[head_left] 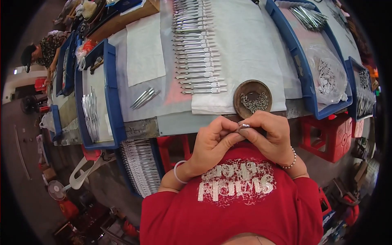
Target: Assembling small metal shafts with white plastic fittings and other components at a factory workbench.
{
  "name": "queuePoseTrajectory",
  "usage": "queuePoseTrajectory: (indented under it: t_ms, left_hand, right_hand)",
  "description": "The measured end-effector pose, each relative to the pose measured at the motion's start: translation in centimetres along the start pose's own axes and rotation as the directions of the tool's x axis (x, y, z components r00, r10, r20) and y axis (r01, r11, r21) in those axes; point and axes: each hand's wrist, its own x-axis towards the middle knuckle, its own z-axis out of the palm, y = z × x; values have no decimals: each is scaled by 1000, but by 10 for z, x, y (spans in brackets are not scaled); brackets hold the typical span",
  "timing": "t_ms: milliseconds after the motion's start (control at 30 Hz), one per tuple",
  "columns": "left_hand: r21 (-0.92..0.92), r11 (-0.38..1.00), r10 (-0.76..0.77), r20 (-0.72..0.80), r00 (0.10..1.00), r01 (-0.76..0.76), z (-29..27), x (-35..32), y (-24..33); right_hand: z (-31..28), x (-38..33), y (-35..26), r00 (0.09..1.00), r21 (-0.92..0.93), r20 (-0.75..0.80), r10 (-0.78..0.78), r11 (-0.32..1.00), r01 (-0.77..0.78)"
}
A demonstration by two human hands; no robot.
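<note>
My left hand [212, 143] and my right hand [271, 132] meet just below the table's front edge, fingertips pinched together on a small metal part [243, 126]. Both hands grip it. Right above them a round brown dish [252, 87] holds several small metal pieces. On the white cloth [249, 49] beyond it lies a long column of slim metal tools [196, 49], side by side. A few loose metal tools [145, 98] lie to the left of the cloth.
Blue trays stand at both sides: the left tray [111, 94] holds a bundle of metal strips, the right tray [302, 69] holds more strips and a clear bag of parts [326, 77]. A red crate [330, 134] sits under the table. Another person [43, 51] works at far left.
</note>
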Motion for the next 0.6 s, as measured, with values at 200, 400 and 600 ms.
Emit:
queuePoseTrajectory:
  t_ms: [200,400,600]
  left_hand:
    - [165,986,-27,21,999,23,-2,2,5]
    - [167,982,-95,64,993,83,-7,4,5]
    - [-8,969,-244,84,966,246,-10,10,4]
  right_hand:
    - [5,-1,-2,999,53,-23,34,998,-33]
    - [6,0,1,996,43,23,84,995,-85]
    - [11,1,10,875,406,126,468,780,-476]
